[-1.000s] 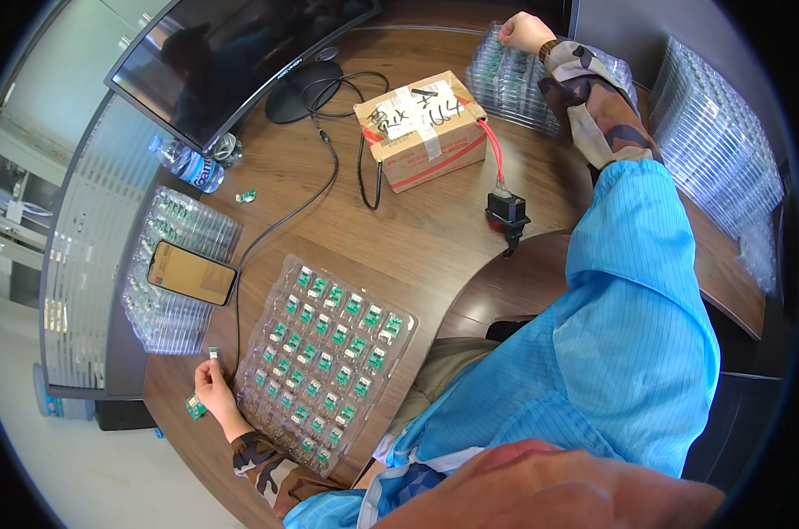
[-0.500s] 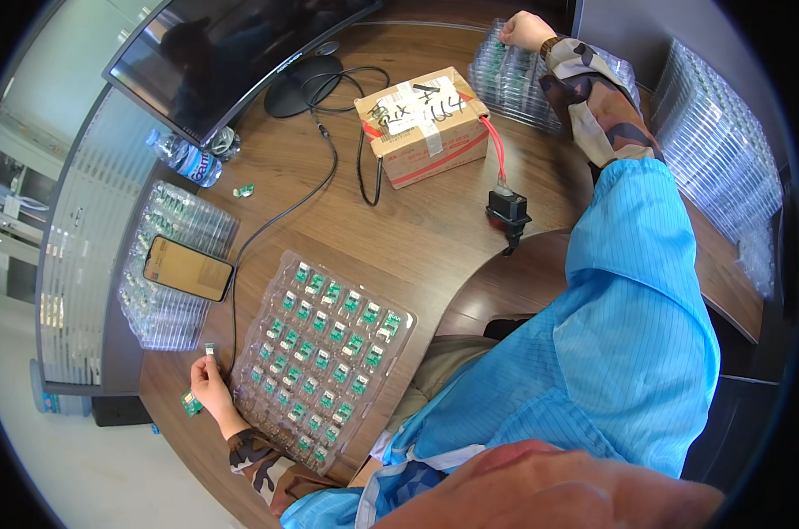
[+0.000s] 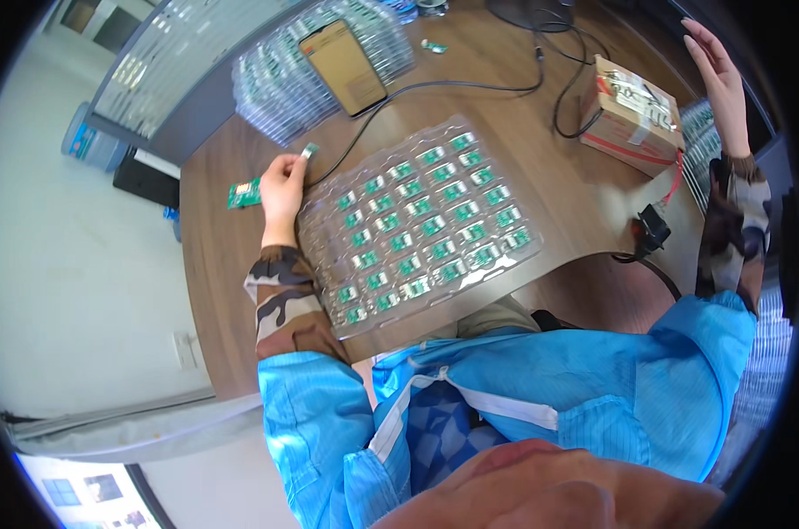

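My left hand (image 3: 282,187) pinches a small green-and-white circuit board (image 3: 309,152) between thumb and fingers, just beyond the left corner of a clear plastic tray (image 3: 322,227). Rows of little green circuit boards (image 3: 432,225) fill most of the tray's pockets; several pockets along its left side hold none. A larger green circuit board (image 3: 243,193) lies on the table beside my left hand. Over at the far right, my right hand (image 3: 722,88) is raised past a cardboard box, fingers stretched and apart, with nothing visible in them. Below it, clear trays (image 3: 701,132) are partly hidden by the box.
A phone (image 3: 343,69) rests on stacked clear trays (image 3: 272,88) at the back left. One loose board (image 3: 433,47) lies behind the black cable (image 3: 444,84). The taped cardboard box (image 3: 624,145) stands at right, with a black socket (image 3: 652,229) on red wires near the table's curved edge.
The view has swung, so the tray and table appear turned. My right hand has come up off the clear trays at the back. My left hand still pinches the small circuit board.
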Demonstrator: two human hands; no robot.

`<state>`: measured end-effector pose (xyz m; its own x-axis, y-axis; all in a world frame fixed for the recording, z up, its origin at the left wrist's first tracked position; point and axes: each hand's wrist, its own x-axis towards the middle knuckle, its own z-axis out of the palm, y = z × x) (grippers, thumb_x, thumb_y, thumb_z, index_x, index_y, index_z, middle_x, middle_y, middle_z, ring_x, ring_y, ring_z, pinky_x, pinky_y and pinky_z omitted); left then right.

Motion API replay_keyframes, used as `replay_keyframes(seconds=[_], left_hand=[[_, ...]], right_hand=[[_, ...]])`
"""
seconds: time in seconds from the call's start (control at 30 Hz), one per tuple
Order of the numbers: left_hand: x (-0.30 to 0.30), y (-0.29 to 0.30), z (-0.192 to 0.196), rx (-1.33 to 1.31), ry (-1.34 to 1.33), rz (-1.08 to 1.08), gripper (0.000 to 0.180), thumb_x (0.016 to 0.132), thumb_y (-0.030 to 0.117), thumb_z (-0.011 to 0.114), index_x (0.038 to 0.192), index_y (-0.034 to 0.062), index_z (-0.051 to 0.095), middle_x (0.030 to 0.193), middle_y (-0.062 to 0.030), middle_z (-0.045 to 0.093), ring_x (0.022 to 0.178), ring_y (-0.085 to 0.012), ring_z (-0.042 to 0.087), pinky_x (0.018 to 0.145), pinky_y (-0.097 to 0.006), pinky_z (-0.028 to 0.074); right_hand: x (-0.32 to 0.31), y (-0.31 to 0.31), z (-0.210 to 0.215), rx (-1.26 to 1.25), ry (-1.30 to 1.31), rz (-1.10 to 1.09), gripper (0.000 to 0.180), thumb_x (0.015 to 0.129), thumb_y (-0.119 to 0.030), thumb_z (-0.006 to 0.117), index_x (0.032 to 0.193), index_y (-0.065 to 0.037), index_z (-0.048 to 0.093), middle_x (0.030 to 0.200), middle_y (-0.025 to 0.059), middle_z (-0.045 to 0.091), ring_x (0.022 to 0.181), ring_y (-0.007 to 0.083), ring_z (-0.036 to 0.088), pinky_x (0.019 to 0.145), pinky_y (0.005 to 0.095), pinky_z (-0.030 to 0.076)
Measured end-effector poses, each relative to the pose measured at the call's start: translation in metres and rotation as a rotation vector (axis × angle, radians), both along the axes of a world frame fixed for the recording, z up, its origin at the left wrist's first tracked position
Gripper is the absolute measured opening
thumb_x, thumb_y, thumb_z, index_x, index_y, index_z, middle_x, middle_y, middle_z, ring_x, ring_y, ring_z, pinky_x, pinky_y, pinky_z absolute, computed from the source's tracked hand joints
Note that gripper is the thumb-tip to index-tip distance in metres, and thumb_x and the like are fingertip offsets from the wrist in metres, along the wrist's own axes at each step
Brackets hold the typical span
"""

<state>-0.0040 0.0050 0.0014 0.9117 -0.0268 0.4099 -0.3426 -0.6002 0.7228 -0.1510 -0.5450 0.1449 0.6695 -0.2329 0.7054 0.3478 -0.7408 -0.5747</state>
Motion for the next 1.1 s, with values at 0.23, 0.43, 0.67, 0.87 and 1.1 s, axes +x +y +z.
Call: replay_keyframes(seconds=[0.23,0.43,0.67,0.87,1.1], left_hand=[[0.001,0.008,-0.009,-0.038,0.012,0.036,0.018,0.073,0.021,0.06,0.075,0.0033,0.06,0.059,-0.0027,0.057,0.052,-0.0093,0.049,0.052,-0.024,0.04],[0.0,-0.003,-0.005,0.002,0.022,0.062,0.019,0.072,0.023,0.06,0.076,0.0044,0.06,0.061,-0.0044,0.057,0.054,-0.0138,0.052,0.055,-0.027,0.042],[-0.007,-0.001,-0.001,0.036,0.025,0.089,0.019,0.072,0.024,0.06,0.076,0.0054,0.06,0.061,-0.0046,0.058,0.056,-0.0158,0.053,0.055,-0.028,0.042],[-0.006,0.001,0.001,0.045,0.024,0.1,0.018,0.072,0.023,0.06,0.076,0.005,0.06,0.06,-0.0036,0.057,0.054,-0.0147,0.052,0.054,-0.028,0.041],[-0.005,0.001,0.0,0.02,0.041,0.073,0.019,0.074,0.02,0.06,0.076,0.0009,0.059,0.059,0.0013,0.054,0.054,-0.005,0.044,0.051,-0.02,0.036]], right_hand=[[-0.007,0.186,-0.024,-0.253,-0.049,0.398,0.016,0.076,-0.007,0.055,0.091,-0.003,0.056,0.102,0.0061,0.052,0.098,0.0175,0.047,0.085,0.0282,0.035],[0.045,0.227,-0.086,0.098,0.13,0.622,0.014,0.079,-0.011,0.054,0.09,-0.003,0.057,0.101,0.0059,0.052,0.094,0.0149,0.049,0.083,0.0266,0.037],[0.084,0.234,-0.143,0.393,0.313,0.555,0.025,0.085,-0.021,0.046,0.097,-0.001,0.054,0.09,0.0029,0.055,0.083,0.01,0.049,0.074,0.022,0.038],[0.082,0.239,-0.145,0.135,0.235,0.513,0.028,0.086,-0.025,0.042,0.097,-0.002,0.054,0.095,0.0067,0.049,0.091,0.016,0.047,0.079,0.0254,0.037],[0.084,0.236,-0.148,0.126,0.226,0.535,0.029,0.087,-0.027,0.039,0.095,-0.003,0.055,0.095,0.0073,0.049,0.091,0.0179,0.048,0.08,0.0267,0.037]])
